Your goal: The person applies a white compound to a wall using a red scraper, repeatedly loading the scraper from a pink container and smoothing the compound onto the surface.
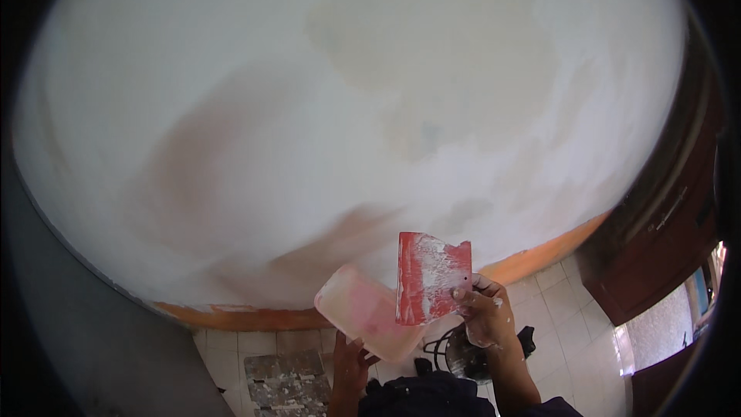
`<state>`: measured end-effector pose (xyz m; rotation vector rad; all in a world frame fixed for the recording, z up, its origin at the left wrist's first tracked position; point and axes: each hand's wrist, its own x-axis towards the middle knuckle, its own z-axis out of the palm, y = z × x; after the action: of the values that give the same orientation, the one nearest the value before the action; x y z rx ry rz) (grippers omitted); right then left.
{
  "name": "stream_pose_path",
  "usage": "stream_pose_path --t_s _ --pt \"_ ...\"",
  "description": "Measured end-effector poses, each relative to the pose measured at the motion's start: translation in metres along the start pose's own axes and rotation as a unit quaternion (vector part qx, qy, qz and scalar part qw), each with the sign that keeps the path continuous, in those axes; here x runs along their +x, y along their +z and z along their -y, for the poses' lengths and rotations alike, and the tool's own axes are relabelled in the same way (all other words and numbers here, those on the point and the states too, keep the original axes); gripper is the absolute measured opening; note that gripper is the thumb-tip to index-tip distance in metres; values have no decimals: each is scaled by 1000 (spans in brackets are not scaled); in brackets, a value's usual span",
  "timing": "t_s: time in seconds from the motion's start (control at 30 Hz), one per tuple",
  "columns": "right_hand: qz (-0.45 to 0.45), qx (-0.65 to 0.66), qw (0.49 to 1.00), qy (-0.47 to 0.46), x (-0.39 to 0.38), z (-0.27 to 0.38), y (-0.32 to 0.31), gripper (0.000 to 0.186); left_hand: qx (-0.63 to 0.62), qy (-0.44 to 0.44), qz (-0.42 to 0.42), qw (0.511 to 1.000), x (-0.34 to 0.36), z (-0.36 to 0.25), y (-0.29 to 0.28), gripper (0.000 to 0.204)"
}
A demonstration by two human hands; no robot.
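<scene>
My right hand (489,315), its fingers flecked with white, grips a flat red putty spreader (434,279) by its right edge. White paste is smeared across much of the spreader's face, which is held upright. To its left, my left hand (352,361) holds a shallow pale pink plastic tray (363,307) by its lower edge. The tray is tilted, with whitish residue over a pinker patch inside. The spreader overlaps the tray's right side in view; I cannot tell whether they touch. Ahead of both hands stands a white wall (370,93) with beige and greyish patches.
An orange band (540,253) runs along the wall's foot above light floor tiles (552,305). A dark round stool (465,357) stands below my right hand. Splattered grey sheeting (285,382) lies at lower left. A grey surface (100,316) borders the left, a dark red-brown door (656,255) the right.
</scene>
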<state>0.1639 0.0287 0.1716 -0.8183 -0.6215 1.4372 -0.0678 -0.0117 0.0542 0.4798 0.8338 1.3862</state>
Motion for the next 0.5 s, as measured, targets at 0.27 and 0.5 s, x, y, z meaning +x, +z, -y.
stream_pose_path --t_s 0.27,0.5 --pt "62 -420 893 -150 5 43 2 19 -8 11 44 999 22 33 35 87" --pt "125 -590 735 -308 3 13 15 27 -50 30 62 996 19 33 40 94"
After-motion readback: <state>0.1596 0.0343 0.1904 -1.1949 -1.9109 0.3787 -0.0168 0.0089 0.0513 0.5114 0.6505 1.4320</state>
